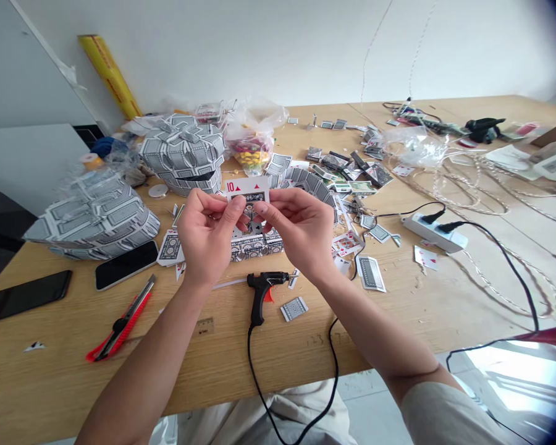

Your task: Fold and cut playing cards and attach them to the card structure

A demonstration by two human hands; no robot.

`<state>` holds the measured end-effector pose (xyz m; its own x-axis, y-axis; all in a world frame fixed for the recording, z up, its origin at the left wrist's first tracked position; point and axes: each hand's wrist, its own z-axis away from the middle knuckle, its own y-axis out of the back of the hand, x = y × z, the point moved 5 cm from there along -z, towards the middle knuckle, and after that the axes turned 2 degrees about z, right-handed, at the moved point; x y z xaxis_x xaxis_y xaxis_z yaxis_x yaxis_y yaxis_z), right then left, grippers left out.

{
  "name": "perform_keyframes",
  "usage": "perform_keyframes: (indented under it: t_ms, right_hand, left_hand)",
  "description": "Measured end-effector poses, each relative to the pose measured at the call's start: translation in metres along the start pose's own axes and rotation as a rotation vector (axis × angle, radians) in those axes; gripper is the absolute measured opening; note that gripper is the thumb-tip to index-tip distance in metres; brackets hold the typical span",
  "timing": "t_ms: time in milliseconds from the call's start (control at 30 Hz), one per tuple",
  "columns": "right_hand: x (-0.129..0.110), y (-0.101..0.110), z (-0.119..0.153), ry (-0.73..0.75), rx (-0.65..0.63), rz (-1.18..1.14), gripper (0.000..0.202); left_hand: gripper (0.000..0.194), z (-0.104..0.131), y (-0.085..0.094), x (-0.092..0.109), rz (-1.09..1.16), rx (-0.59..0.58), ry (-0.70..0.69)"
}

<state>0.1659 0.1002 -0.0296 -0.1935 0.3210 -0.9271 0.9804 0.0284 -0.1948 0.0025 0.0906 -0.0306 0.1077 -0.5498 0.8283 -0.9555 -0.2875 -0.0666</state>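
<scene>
So the red ten (247, 183) is up in the air above the table (375, 337), roughly mid-view, with both hands on it. It's pretty much upright: printed side toward the wearer, top edge up and about level, the "10" in the top left corner. Long axis looks to run up and down, though fingers cover a lot of the lower part. A black patterned piece (256, 196) sits in front of it; can't tell if they're stuck together.

Left hand (206, 232) is pinching from the left, thumb on the near side, fingers curled behind. Right hand (304, 228) does the same from the right, and the thumbs are close together.

Just beyond and below there's a card strip (257, 249) on the table, partly hidden by the hands. Nearer in, the glue gun (260, 290) lies on its side, nozzle pointing right, handle toward the wearer. Off to the left, the red cutter (122, 322) lies slantwise, blade end away and to the right, near a phone (126, 266).
</scene>
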Motion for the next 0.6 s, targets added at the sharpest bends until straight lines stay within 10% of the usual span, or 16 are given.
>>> perform_keyframes:
  t_ms: [600]
  right_hand:
    - [0.0002, -0.0006, 0.0, 0.007, -0.006, -0.014, 0.035]
  left_hand:
    - [0.046, -0.001, 0.0002, -0.0062, 0.048, -0.011, 0.042]
